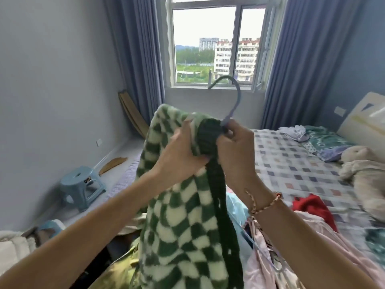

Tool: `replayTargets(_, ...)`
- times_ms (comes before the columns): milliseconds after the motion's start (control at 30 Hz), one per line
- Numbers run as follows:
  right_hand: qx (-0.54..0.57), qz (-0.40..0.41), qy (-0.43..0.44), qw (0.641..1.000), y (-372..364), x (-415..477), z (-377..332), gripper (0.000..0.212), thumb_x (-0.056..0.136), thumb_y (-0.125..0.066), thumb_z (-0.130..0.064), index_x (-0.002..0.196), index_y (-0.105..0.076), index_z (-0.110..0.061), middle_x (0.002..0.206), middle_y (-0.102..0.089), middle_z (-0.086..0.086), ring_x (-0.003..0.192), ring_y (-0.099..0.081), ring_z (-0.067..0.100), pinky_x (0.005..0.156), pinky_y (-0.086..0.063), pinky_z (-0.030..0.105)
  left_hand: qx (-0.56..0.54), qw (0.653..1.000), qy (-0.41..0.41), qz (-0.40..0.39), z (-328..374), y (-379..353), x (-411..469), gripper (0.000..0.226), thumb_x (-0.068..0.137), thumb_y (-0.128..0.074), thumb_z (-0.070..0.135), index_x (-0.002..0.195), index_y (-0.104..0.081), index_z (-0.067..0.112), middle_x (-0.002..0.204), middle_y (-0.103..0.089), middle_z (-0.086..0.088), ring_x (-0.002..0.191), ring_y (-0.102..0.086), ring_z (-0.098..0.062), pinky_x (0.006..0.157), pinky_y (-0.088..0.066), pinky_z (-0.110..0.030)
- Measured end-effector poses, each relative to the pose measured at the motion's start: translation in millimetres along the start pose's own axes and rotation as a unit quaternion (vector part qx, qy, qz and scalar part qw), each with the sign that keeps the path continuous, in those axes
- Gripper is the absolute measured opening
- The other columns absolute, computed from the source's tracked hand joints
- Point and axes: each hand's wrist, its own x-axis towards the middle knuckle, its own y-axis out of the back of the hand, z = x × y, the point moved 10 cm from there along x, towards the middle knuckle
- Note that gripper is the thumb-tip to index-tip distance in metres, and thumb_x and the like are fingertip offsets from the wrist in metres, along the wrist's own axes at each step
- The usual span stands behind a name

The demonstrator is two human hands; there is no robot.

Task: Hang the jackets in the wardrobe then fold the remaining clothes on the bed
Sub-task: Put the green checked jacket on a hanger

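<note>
Blue curtains (302,59) flank window (208,44); checked bed (291,163) bears clothes pile (310,205).

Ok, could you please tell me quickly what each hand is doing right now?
Left hand: grips the checkered jacket near its collar.
Right hand: pinches the hanger just below its hook.

arms: bare, sleeveless | right wrist: braided cord bracelet (263,203), red-tan
</note>
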Motion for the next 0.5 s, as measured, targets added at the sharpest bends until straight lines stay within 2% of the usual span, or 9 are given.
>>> replayTargets(67,0.047,0.005,0.017,0.999,1.0,10.6,-34.6,0.034,0.085,-0.050,0.006,0.064,-0.054,-0.021,0.046,-0.046,-0.013,0.045,-0.041,0.009,0.041,-0.031,0.016,0.024,0.991,-0.088,0.102,43.7,39.5,20.8,0.035,0.079,-0.062,-0.001,0.112,-0.052,0.008,0.087,-0.054,0.009,0.086,-0.056,-0.014,0.071,-0.043,-0.006)
replayTargets(100,0.065,0.009,0.029,0.997,3.6,16.2,-49.9,0.035,0.086,-0.053,0.003,0.063,-0.052,-0.024,0.044,-0.045,-0.015,0.043,-0.039,0.005,0.042,-0.029,0.014,0.045,0.981,-0.126,0.143,64.9,60.3,29.0,0.027,0.079,-0.057,-0.006,0.103,-0.057,0.007,0.084,-0.055,0.007,0.083,-0.058,-0.016,0.068,-0.043,-0.009)
replayTargets(167,0.053,0.024,0.081,0.995,12.1,25.2,-77.0,0.031,0.087,-0.056,-0.003,0.066,-0.052,-0.026,0.051,-0.047,-0.016,0.047,-0.041,0.005,0.045,-0.031,0.015,0.109,0.961,-0.157,0.198,98.3,100.8,45.5,0.022,0.079,-0.051,-0.005,0.092,-0.063,0.009,0.082,-0.055,0.003,0.081,-0.056,-0.016,0.072,-0.046,-0.021)
replayTargets(234,-0.004,0.018,0.106,0.994,17.7,29.6,-74.0,0.013,0.088,-0.060,-0.012,0.083,-0.055,-0.022,0.065,-0.056,-0.010,0.054,-0.051,0.007,0.047,-0.039,0.019,0.147,0.953,-0.166,0.205,116.9,128.7,57.2,0.020,0.076,-0.048,-0.002,0.082,-0.061,0.013,0.074,-0.053,0.001,0.078,-0.053,-0.015,0.073,-0.046,-0.025)
replayTargets(300,-0.046,0.007,0.057,0.997,24.7,35.5,-31.8,0.017,0.088,-0.064,-0.021,0.101,-0.053,-0.023,0.073,-0.061,-0.002,0.056,-0.054,0.010,0.051,-0.042,0.025,0.138,0.960,-0.150,0.190,117.2,140.7,60.4,0.021,0.076,-0.046,-0.005,0.077,-0.058,0.012,0.062,-0.045,0.003,0.065,-0.051,-0.007,0.061,-0.040,-0.009)
replayTargets(334,-0.055,0.001,0.020,0.998,28.0,35.7,-3.1,0.019,0.087,-0.064,-0.023,0.103,-0.055,-0.021,0.074,-0.062,0.001,0.056,-0.053,0.010,0.053,-0.041,0.026,0.131,0.965,-0.127,0.187,110.7,143.3,59.3,0.024,0.077,-0.045,-0.007,0.076,-0.059,0.012,0.060,-0.043,0.006,0.057,-0.049,0.000,0.056,-0.038,-0.007)
replayTargets(400,-0.047,-0.010,-0.086,0.995,29.6,24.4,59.7,0.016,0.084,-0.067,-0.025,0.088,-0.064,-0.010,0.065,-0.058,0.002,0.056,-0.048,0.014,0.055,-0.035,0.026,0.097,0.977,-0.063,0.181,84.1,142.3,51.1,0.032,0.079,-0.042,-0.010,0.077,-0.059,0.018,0.062,-0.044,0.010,0.049,-0.048,0.008,0.050,-0.037,-0.004)
replayTargets(467,-0.025,-0.029,-0.195,0.980,23.4,-0.7,113.7,0.036,0.073,-0.069,-0.033,0.073,-0.063,0.002,0.058,-0.048,0.007,0.058,-0.040,0.018,0.055,-0.030,0.032,0.073,0.982,-0.031,0.171,62.8,140.7,35.0,0.033,0.078,-0.042,-0.013,0.080,-0.060,0.014,0.060,-0.045,0.009,0.050,-0.045,0.002,0.046,-0.037,-0.003)
replayTargets(501,-0.019,-0.035,-0.213,0.976,21.2,-11.6,129.2,0.035,0.070,-0.068,-0.033,0.068,-0.062,0.001,0.058,-0.045,0.009,0.059,-0.037,0.019,0.056,-0.028,0.035,0.073,0.983,-0.029,0.167,56.4,141.6,24.9,0.029,0.076,-0.043,-0.014,0.075,-0.060,0.010,0.056,-0.046,0.008,0.051,-0.043,0.001,0.045,-0.035,-0.004)
